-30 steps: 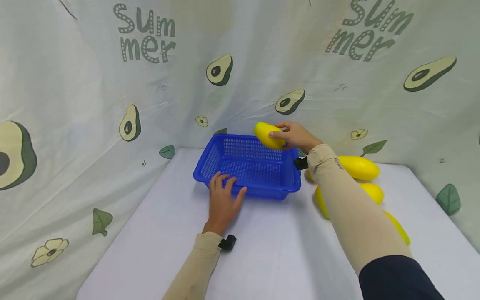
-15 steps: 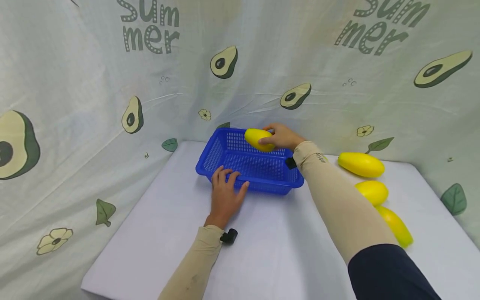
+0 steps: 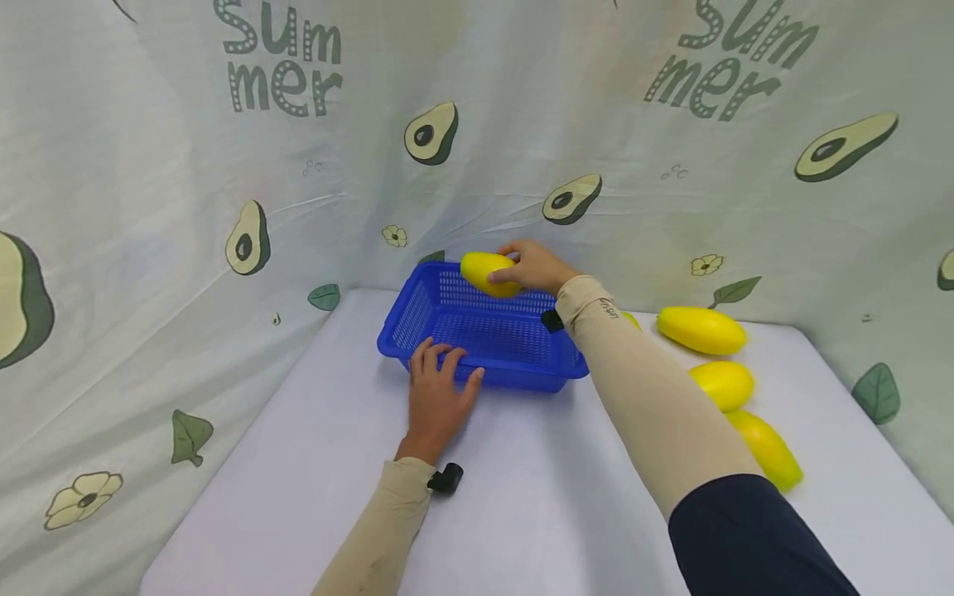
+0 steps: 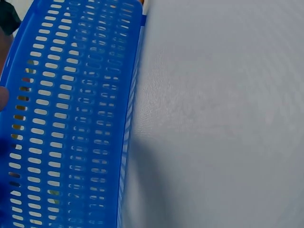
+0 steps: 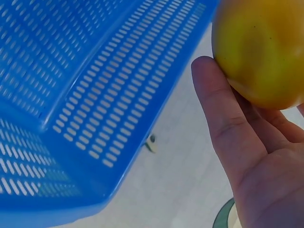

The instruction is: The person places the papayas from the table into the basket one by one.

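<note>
Right hand [image 3: 535, 266] carried yellow mango [image 3: 488, 274] leftward since a second ago, now above far rim of blue basket [image 3: 417, 310], fingers curled round fruit. Left hand [image 3: 436, 389] unmoved, fingers spread, resting on basket's near rim; actual grip probably light, hard to tell. Three more mangoes [image 3: 701, 329] on white table [image 3: 537, 488], right of basket.

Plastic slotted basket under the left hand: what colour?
Blue, with slotted walls. The blue plastic slotted basket shows best in the head view.

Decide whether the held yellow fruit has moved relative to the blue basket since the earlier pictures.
Yes. The yellow fruit has travelled leftwards from the blue basket's far right corner to above its far wall.
</note>
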`<state>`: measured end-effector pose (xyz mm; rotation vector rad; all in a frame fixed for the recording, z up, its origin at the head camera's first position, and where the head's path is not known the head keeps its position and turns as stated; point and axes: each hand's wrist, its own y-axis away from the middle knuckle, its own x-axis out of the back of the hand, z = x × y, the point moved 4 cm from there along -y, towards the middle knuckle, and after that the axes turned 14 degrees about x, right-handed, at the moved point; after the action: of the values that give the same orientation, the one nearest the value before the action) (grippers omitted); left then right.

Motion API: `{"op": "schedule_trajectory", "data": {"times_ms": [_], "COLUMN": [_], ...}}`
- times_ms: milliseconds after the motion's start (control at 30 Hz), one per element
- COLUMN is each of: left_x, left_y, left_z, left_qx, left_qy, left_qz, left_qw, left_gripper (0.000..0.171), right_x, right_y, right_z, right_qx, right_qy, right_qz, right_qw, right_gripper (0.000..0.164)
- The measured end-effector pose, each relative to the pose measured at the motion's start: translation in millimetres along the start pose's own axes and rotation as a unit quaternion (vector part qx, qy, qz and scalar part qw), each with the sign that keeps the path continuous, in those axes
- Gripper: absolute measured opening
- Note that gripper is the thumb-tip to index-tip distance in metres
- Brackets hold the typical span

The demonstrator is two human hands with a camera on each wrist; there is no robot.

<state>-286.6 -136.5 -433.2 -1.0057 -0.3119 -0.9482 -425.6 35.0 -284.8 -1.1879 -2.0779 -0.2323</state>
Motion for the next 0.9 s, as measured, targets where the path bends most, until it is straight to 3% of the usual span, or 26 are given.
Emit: {"op": "schedule_trajectory", "data": {"times_ms": [400, 667, 900], "left_x": [2.1, 3.2, 1.7], "left_y": [-0.1, -0.5, -0.6], "left_z": [-1.7, -1.2, -2.9], "left_qx": [0.000, 0.002, 0.006], "left_qy": [-0.022, -0.027, -0.026], "left_qz": [-0.006, -0.011, -0.021], "left_qw": [0.9997, 0.9996, 0.9994], "left_gripper": [0.042, 0.043, 0.042], "right_x": [-26, -33, -36], "right_y": [-16, -19, -16], "right_z": [2, -1, 3], "right_qx": [0.007, 0.010, 0.002], "right_qy": [0.003, 0.003, 0.007], "right_qz": [0.001, 0.000, -0.025], "right_qw": [1.000, 1.000, 1.000], "right_gripper": [0.066, 0.067, 0.072]}}
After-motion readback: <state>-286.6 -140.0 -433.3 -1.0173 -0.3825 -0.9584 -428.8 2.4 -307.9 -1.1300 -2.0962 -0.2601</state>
